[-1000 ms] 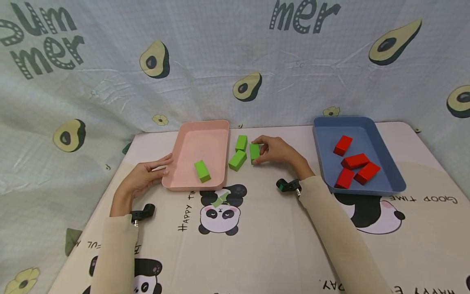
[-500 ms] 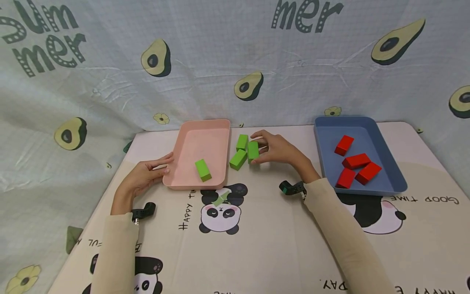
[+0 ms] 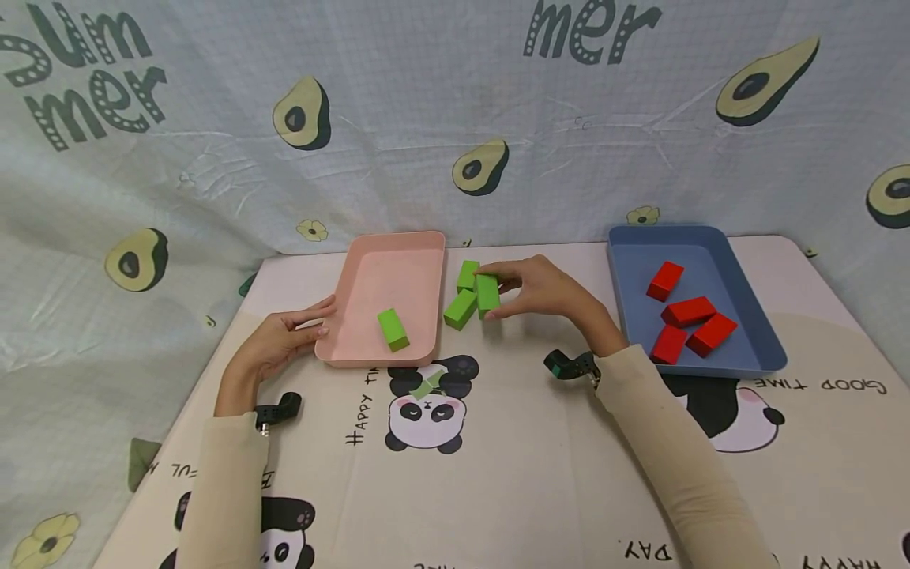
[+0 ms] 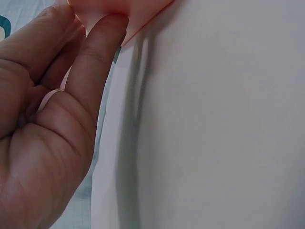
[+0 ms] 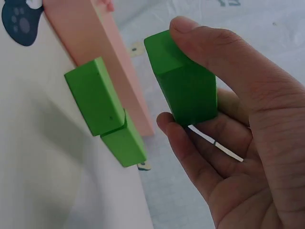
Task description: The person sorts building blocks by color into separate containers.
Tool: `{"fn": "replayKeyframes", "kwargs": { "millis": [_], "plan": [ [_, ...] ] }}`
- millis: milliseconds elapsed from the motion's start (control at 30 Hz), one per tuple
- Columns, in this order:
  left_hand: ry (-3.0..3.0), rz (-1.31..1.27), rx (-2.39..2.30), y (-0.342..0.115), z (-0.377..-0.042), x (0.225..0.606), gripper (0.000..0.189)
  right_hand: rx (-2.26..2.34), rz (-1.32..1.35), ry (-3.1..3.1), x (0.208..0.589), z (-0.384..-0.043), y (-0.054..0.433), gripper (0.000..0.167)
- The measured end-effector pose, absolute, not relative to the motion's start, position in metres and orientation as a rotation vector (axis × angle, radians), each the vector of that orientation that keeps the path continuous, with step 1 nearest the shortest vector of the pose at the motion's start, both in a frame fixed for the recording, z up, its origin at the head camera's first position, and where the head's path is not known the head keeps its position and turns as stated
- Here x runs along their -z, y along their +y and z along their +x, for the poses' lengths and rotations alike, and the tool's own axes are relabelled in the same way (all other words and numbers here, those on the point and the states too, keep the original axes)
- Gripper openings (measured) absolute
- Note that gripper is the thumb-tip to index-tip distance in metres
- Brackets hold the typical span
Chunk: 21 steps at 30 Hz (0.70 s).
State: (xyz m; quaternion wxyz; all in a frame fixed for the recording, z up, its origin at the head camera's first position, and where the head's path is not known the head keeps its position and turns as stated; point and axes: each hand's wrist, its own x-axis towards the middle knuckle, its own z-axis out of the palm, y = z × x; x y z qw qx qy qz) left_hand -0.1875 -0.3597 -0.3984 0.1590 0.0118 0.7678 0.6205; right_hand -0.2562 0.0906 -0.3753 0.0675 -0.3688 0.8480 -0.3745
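Note:
In the head view my left hand [image 3: 280, 344] rests its fingertips and thumb against the left side of the pink tray [image 3: 387, 265]. The left wrist view has the thumb [image 4: 97, 62] pressed to the tray's outer wall. A green block [image 3: 393, 329] lies inside that tray. My right hand [image 3: 543, 292] pinches another green block [image 3: 487, 295] between thumb and fingers, just right of the tray. Close beside the held block, two more green blocks, one nearer [image 3: 460, 309] and one farther [image 3: 467, 275], lie between it and the tray; the right wrist view shows the held block [image 5: 188, 90] raised above them.
A blue tray [image 3: 697, 245] with several red blocks [image 3: 688, 311] stands at the right. The table is covered by a panda-print cloth [image 3: 426, 506], and an avocado-print sheet [image 3: 398, 118] hangs behind its back edge. Small cameras [image 3: 569, 365] sit on both wrists.
My right hand has lifted the pinched green block and shifted it slightly left, so it now overlaps the far green block in the head view. The left hand and both trays stay in place.

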Motion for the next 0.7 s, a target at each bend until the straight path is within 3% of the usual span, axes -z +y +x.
{"fn": "replayKeyframes", "kwargs": {
  "millis": [700],
  "plan": [
    [2.201,0.047,-1.772,-0.360,-0.184,0.401,0.058,1.356,-1.215,2.421,0.350,-0.236,0.081,0.070]
  ]
}}
